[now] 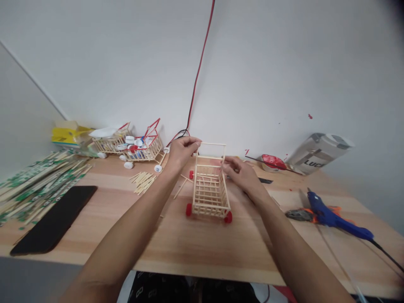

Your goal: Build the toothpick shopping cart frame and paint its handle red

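Wooden tabletop (176,248) bears stick cart (208,190), likely light, stiff, fragile-jointed; hold by base (210,206). Left hand (183,154) pinches handle (214,144) corner; right hand (242,173), half-curled, at post (224,152) (grip unclear from here)

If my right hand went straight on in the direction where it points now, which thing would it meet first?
Most likely the small stick cart: the right hand points at its upper right side, perhaps touching it; depth is unclear.
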The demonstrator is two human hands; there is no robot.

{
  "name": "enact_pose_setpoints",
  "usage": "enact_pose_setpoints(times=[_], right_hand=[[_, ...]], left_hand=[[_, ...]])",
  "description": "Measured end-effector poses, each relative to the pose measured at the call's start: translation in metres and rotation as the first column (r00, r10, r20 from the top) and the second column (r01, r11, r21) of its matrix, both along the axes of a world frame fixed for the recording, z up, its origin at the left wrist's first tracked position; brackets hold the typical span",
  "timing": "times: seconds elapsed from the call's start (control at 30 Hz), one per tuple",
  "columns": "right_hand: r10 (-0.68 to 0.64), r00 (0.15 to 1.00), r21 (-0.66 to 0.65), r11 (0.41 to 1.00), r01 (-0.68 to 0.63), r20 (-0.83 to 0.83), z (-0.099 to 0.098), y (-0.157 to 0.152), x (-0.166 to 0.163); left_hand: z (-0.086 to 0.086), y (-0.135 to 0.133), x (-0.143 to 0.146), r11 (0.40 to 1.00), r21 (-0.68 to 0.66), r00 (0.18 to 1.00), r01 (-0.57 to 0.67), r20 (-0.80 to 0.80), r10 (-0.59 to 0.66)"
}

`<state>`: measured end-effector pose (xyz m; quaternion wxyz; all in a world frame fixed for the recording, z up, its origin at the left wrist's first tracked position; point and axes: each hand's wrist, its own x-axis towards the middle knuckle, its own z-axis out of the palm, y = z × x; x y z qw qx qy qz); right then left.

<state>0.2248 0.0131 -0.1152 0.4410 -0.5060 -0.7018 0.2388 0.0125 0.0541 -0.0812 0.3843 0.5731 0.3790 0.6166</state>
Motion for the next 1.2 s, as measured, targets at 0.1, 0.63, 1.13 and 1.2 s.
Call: enact_pose_setpoints(times=[0.1, 0.63, 1.13, 1.2], right_hand=[[-0.037, 0.992, 0.062, 0.997, 0.044, -0.118, 0.014, 0.004, 0.004], [-0.028, 0.987, 0.174, 0.983, 0.056, -0.159, 0.031, 0.028, -0.007], [0.085, 0.996, 0.169, 0.982, -0.089, 0.031, 0.048, 0.038, -0.014], [0.075, 0.996, 0.174, 0.981, -0.082, 0.050, 0.050, 0.038, -0.016]], left_hand=[[-0.002, 0.001, 0.000, 1.000, 0.000, 1.000, 0.016, -0.003, -0.016], [-0.024, -0.025, -0.016, 0.985, -0.171, 0.998, 0.005, -0.066, -0.016], [-0.038, -0.026, -0.007, 0.998, -0.042, 0.995, -0.051, -0.086, 0.047], [-0.039, -0.026, -0.007, 0.998, -0.038, 0.995, -0.051, -0.092, 0.047]])
